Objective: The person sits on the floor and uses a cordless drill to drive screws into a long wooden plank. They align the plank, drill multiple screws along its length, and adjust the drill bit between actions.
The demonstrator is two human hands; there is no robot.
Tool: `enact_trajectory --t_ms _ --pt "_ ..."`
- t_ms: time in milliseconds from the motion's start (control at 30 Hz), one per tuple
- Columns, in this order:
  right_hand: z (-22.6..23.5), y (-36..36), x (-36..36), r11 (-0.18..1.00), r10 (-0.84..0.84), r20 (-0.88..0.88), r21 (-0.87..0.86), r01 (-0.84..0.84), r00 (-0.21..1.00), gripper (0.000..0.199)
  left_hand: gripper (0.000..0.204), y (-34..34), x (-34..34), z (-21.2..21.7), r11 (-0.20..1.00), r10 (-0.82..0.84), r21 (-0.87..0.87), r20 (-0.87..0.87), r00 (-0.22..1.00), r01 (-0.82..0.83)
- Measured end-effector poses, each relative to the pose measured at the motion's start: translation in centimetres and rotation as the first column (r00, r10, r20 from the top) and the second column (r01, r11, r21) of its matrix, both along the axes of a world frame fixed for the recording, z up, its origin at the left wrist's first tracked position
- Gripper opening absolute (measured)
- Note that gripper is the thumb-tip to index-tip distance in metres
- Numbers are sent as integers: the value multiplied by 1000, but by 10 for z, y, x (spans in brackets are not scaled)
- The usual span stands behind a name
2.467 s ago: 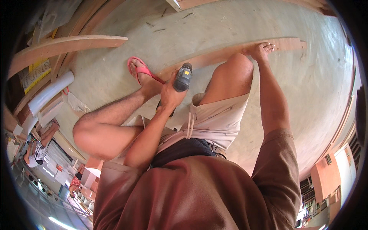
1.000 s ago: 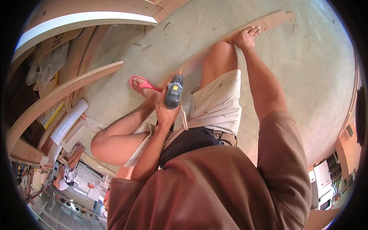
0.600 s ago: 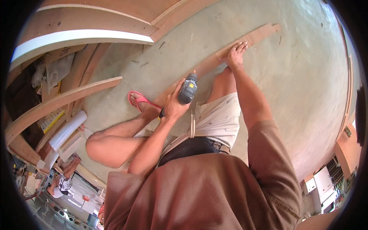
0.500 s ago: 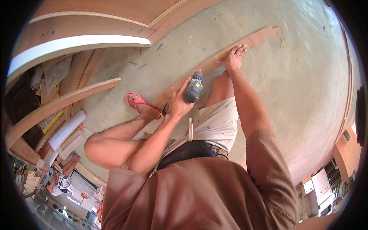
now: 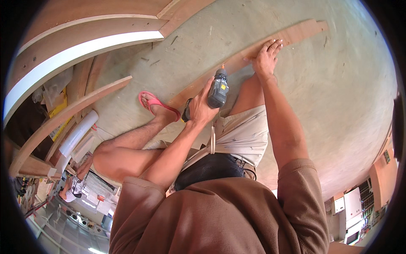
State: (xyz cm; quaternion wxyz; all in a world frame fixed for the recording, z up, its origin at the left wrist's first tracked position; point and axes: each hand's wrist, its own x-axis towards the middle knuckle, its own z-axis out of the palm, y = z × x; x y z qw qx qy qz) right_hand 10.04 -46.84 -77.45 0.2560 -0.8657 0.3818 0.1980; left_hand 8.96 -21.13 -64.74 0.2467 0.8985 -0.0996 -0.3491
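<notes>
We see the left hand [image 5: 202,108] wrapped round the dark power drill [image 5: 218,89], its fingers closed about the grip, though the body hides some of them. The drill's orange tip points up the view toward the wooden plank [image 5: 292,36], and we cannot tell whether it touches. Across on the other side, the right hand [image 5: 265,59] lies palm down on the plank, fingers stretched out and slightly spread, just beyond the bent right knee. That plank runs aslant over the smooth floor [image 5: 338,97], from beside the red sandal [image 5: 158,103] on the left foot up to a stepped far end. Off to our left, a narrow wooden strip [image 5: 72,110] reaches in above a pale roll [image 5: 79,132], and near the top sits a white-edged board [image 5: 93,45].
</notes>
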Motion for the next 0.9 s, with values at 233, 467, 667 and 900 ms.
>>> enact_trajectory --t_ms 233,467,667,900 --pt "1 -3 0 1000 0 21 12 0 1000 145 83 0 -2 -3 1000 -8 -3 20 1000 8" --pt "-1 -3 -3 1000 1 52 -8 -1 999 143 77 -5 11 5 1000 7 -24 -20 1000 -7" --pt "-1 -2 -1 1000 -2 28 -29 3 1000 143 75 -20 32 15 996 51 -72 -69 996 -56" --pt "9 -3 -2 998 -30 37 -45 31 999 131 71 -35 36 24 999 -22 25 -51 998 24"
